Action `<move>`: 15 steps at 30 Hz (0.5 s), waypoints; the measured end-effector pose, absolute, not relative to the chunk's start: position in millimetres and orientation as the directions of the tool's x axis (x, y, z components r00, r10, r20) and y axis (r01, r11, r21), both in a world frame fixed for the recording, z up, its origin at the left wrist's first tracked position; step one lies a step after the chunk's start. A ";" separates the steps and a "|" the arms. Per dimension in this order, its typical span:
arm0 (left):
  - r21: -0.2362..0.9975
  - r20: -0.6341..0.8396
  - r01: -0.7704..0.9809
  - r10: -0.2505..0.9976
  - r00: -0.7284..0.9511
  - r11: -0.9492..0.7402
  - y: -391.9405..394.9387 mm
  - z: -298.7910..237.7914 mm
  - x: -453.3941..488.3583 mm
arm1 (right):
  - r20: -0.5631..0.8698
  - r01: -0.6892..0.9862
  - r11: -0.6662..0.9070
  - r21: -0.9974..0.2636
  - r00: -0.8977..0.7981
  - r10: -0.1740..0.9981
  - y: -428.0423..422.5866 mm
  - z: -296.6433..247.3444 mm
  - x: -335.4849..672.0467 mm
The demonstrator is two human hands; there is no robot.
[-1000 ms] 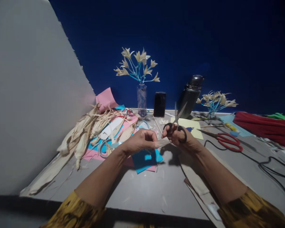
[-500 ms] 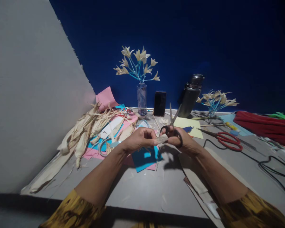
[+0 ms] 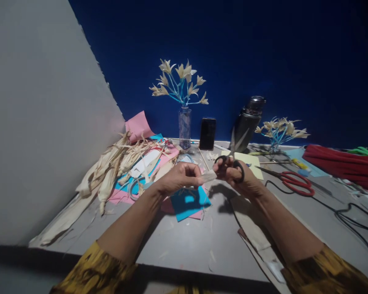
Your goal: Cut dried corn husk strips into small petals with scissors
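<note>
Between its thumb and fingers, my left hand (image 3: 184, 176) pinches a small pale strip of corn husk (image 3: 208, 176), which points toward the right. My right hand (image 3: 241, 177) is closed around black-handled scissors (image 3: 238, 165); their blades stand parted and point up, away from the strip. A narrow gap separates the strip's end from my right fingers. Below my hands lies a blue paper sheet (image 3: 188, 206) over pink paper. Dried corn husks (image 3: 106, 179) are heaped to the left of my left hand.
Husk flowers on blue stems fill a clear bottle (image 3: 184, 126) at the back. Beside it lean a phone (image 3: 207, 134) and a dark flask (image 3: 248, 122). Red-handled scissors (image 3: 297, 183), a black cable (image 3: 348, 218) and a red cloth (image 3: 340, 163) lie on the right.
My right hand has moved a little right with the scissors, leaving the husk strip in my left hand alone. The view has shifted slightly.
</note>
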State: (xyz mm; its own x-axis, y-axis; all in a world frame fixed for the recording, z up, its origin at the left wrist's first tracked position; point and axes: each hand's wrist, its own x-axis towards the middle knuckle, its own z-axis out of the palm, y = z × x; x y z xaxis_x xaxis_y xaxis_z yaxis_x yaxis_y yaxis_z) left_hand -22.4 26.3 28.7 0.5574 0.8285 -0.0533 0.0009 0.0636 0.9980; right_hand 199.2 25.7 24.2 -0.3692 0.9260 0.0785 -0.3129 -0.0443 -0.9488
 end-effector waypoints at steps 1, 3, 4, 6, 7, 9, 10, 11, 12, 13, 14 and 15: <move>0.998 -0.062 0.007 0.823 0.565 0.070 25.8 28.4 -20.8 | 0.065 -0.233 -0.026 -0.972 -0.374 0.925 24.6 22.0 196.5; 0.996 -0.075 0.014 0.801 0.593 0.083 24.6 28.6 -17.9 | 0.029 -0.074 0.002 -0.997 -0.367 0.930 23.3 17.1 193.0; 0.996 -0.076 0.013 0.792 0.605 0.085 24.1 29.0 -17.1 | 0.020 -0.029 0.011 -1.000 -0.358 0.933 23.6 15.2 193.1; 0.996 -0.070 0.004 0.781 0.621 0.087 23.9 30.1 -17.8 | 0.026 -0.063 0.003 -0.998 -0.361 0.932 26.3 13.8 197.0; 0.996 -0.065 -0.005 0.782 0.620 0.086 24.1 30.7 -19.0 | 0.044 -0.139 -0.007 -0.990 -0.360 0.932 28.3 14.4 200.2; 0.997 -0.053 -0.020 0.799 0.599 0.081 24.9 31.4 -21.9 | 0.086 -0.309 -0.020 -0.951 -0.325 0.942 32.0 17.5 206.5; 0.996 -0.052 -0.023 0.808 0.587 0.081 25.0 31.5 -22.7 | 0.096 -0.369 -0.022 -0.929 -0.300 0.949 32.9 19.3 208.3; 0.996 -0.054 -0.025 0.814 0.578 0.084 24.9 31.5 -22.6 | 0.100 -0.401 -0.019 -0.916 -0.274 0.957 32.9 20.8 208.7; 0.996 -0.060 -0.023 0.816 0.574 0.090 24.3 31.4 -21.6 | 0.090 -0.390 -0.025 -0.920 -0.272 0.958 32.0 21.8 207.7; 0.995 -0.068 -0.018 0.816 0.574 0.096 23.2 31.4 -19.7 | 0.081 -0.359 -0.026 -0.933 -0.280 0.957 30.4 22.2 205.3; 0.995 -0.077 -0.011 0.814 0.576 0.102 21.9 31.4 -17.3 | 0.065 -0.297 -0.027 -0.955 -0.296 0.953 28.2 22.1 202.2; 0.995 -0.084 -0.002 0.812 0.577 0.104 20.5 31.6 -14.8 | 0.050 -0.213 -0.017 -0.977 -0.307 0.950 26.1 21.7 198.9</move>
